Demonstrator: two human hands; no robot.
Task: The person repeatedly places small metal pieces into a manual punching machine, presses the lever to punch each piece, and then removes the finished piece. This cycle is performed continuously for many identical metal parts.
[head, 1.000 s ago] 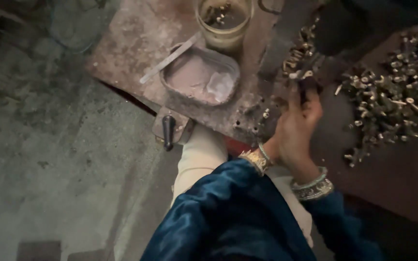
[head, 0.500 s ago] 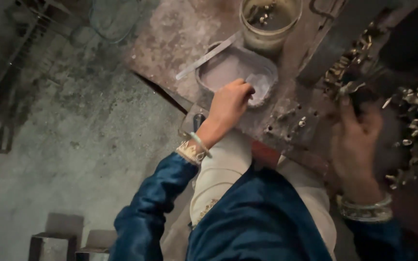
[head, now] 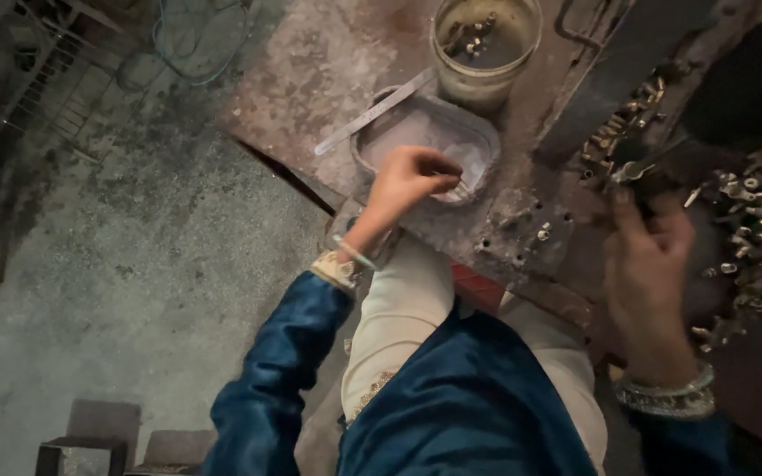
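My left hand [head: 407, 181] reaches over a shallow oval metal tray [head: 372, 141] holding whitish powder. Its fingers are curled and pinched together at the powder, and something thin and pale shows at the fingertips; I cannot tell if it is gripped. My right hand [head: 650, 264] is raised at the right, blurred, with its fingertips closed on a small metal part [head: 632, 172] at the foot of a dark machine. Both wrists wear bangles below blue sleeves.
A rusty worktable [head: 328, 62] carries a bucket [head: 487, 53] of murky liquid with fittings in it, and a flat metal strip [head: 377, 110] leaning on the tray. Several small metal fittings [head: 760, 229] are heaped at the right, more [head: 628, 132] along a sloping channel. Concrete floor lies left.
My left hand has come out from under my body and gone forward into the tray. My right hand has stayed up at the machine. The view has shifted left.
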